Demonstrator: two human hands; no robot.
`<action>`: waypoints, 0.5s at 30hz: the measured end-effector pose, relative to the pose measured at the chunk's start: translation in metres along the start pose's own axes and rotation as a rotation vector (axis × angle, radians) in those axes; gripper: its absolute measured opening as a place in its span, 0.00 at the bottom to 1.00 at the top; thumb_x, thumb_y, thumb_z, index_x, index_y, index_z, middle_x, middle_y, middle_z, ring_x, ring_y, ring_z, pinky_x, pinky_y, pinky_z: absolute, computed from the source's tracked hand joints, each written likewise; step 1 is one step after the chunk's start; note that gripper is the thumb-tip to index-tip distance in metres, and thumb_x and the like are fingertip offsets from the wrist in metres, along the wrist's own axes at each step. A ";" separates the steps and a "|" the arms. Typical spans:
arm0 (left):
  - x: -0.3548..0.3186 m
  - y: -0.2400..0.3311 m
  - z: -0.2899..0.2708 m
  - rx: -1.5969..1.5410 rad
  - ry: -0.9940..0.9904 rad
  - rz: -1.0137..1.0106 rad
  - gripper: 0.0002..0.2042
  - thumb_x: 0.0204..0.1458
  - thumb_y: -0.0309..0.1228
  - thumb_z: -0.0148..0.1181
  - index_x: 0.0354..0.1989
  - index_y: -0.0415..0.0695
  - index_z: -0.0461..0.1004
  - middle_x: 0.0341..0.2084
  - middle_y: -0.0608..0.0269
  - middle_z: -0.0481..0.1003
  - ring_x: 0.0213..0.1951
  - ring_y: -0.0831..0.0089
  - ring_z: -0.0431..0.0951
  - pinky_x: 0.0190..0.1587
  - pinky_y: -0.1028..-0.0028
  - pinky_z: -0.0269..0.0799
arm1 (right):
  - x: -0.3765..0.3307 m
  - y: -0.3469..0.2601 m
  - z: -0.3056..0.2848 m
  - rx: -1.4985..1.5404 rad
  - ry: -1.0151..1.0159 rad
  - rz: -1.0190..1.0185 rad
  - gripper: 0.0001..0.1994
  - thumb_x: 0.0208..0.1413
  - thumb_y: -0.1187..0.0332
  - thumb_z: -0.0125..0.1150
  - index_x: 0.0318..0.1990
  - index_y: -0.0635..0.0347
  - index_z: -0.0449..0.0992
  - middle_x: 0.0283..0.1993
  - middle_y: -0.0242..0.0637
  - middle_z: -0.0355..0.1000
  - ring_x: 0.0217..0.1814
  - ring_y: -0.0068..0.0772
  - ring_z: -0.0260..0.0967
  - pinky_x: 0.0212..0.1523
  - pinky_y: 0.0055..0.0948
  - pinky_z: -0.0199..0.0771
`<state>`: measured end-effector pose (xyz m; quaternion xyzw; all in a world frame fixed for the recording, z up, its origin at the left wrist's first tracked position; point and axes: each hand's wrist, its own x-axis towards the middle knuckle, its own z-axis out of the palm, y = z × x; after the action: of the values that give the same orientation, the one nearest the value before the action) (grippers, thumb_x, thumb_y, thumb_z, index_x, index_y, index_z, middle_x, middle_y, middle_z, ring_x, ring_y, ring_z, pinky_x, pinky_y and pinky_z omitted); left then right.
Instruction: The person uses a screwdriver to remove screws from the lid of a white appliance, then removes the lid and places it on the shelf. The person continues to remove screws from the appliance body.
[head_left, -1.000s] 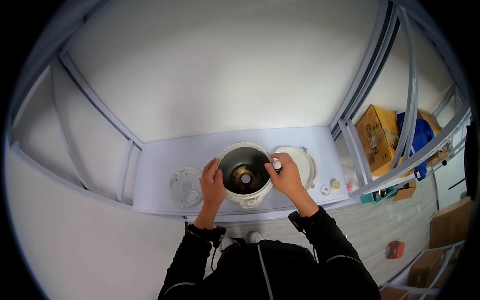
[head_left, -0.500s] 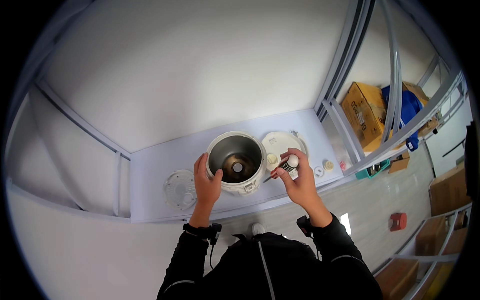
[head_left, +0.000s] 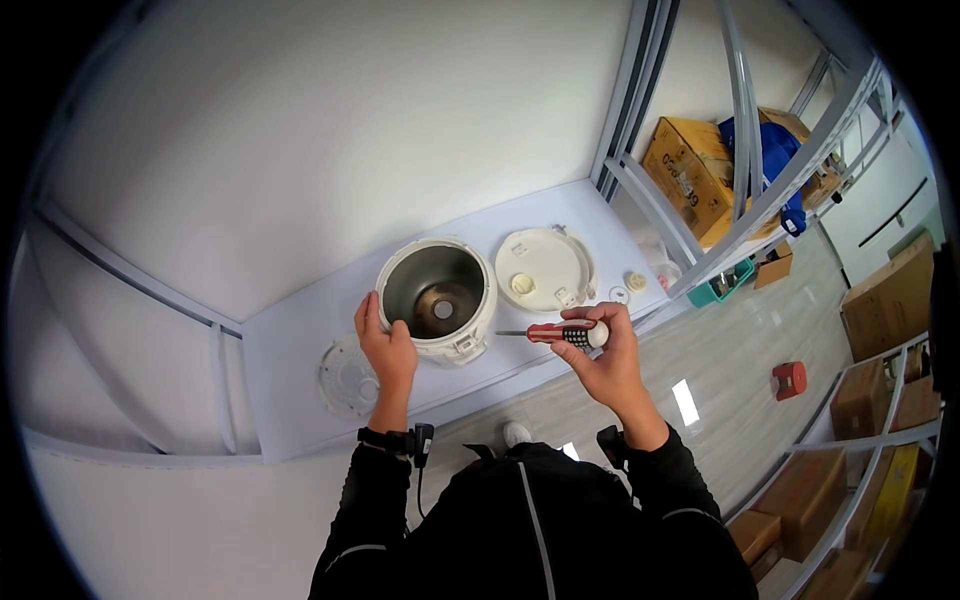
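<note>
A white rice cooker body (head_left: pixel 468 346) stands upright on the white table, its lid off. Its grey inside shows brown stains around a round centre piece. My left hand (head_left: pixel 388 352) grips the near left side of its rim, thumb over the edge. In my right hand (head_left: pixel 608 368) is a screwdriver (head_left: pixel 560 334) with a red, white and black handle, its shaft pointing left at the cooker's side, tip just apart from it. Behind it lies a round white lid (head_left: pixel 545 262) with a small cream cap on it. A clear perforated disc (head_left: pixel 345 380) lies left of my left hand.
Small round parts, among them a cream ring (head_left: pixel 635 281), lie near the table's right end. A metal frame post (head_left: pixel 632 100) rises at the back right. Beyond it are a cardboard box (head_left: pixel 695 175), a teal crate (head_left: pixel 722 285) and a red stool (head_left: pixel 789 380) on the floor.
The screwdriver has swung from tilted to nearly level, pointing left, as my right hand turned. The view has shifted, so the table now looks more slanted. My left hand stays on the rice cooker.
</note>
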<state>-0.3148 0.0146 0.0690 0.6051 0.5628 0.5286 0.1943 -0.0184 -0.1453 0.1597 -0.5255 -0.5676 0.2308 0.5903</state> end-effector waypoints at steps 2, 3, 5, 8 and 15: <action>0.006 -0.002 -0.002 0.023 0.023 -0.002 0.31 0.53 0.20 0.51 0.69 0.31 0.70 0.68 0.44 0.67 0.69 0.47 0.70 0.72 0.57 0.66 | -0.002 -0.006 0.003 -0.027 -0.021 0.011 0.27 0.54 0.72 0.82 0.51 0.60 0.65 0.54 0.48 0.81 0.53 0.39 0.82 0.55 0.34 0.80; 0.009 -0.004 -0.003 0.051 0.038 -0.002 0.30 0.53 0.21 0.51 0.69 0.31 0.69 0.68 0.44 0.67 0.69 0.47 0.70 0.72 0.57 0.66 | -0.003 -0.011 0.004 -0.060 -0.035 0.006 0.26 0.54 0.72 0.82 0.50 0.60 0.65 0.54 0.47 0.81 0.52 0.38 0.82 0.55 0.34 0.80; 0.013 -0.006 -0.004 0.096 0.051 0.000 0.30 0.56 0.22 0.50 0.70 0.31 0.68 0.69 0.43 0.66 0.69 0.46 0.69 0.72 0.57 0.65 | -0.005 -0.015 0.006 -0.086 -0.058 0.002 0.25 0.53 0.74 0.81 0.48 0.59 0.65 0.54 0.47 0.81 0.52 0.38 0.82 0.54 0.34 0.80; 0.017 -0.004 -0.007 0.124 0.037 -0.014 0.29 0.61 0.26 0.51 0.72 0.32 0.66 0.70 0.42 0.64 0.70 0.45 0.67 0.72 0.56 0.64 | -0.010 -0.015 0.013 -0.077 -0.099 0.035 0.23 0.52 0.76 0.80 0.44 0.58 0.64 0.53 0.47 0.81 0.50 0.37 0.82 0.52 0.33 0.80; 0.003 0.003 -0.018 0.242 0.161 0.256 0.24 0.67 0.34 0.58 0.67 0.35 0.69 0.70 0.41 0.64 0.68 0.46 0.68 0.69 0.55 0.65 | -0.021 -0.009 0.026 -0.121 -0.185 0.132 0.21 0.51 0.77 0.76 0.40 0.58 0.63 0.47 0.44 0.79 0.43 0.37 0.79 0.44 0.33 0.79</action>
<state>-0.3291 0.0102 0.0794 0.6464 0.5542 0.5244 0.0056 -0.0498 -0.1575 0.1534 -0.5728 -0.5966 0.2820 0.4862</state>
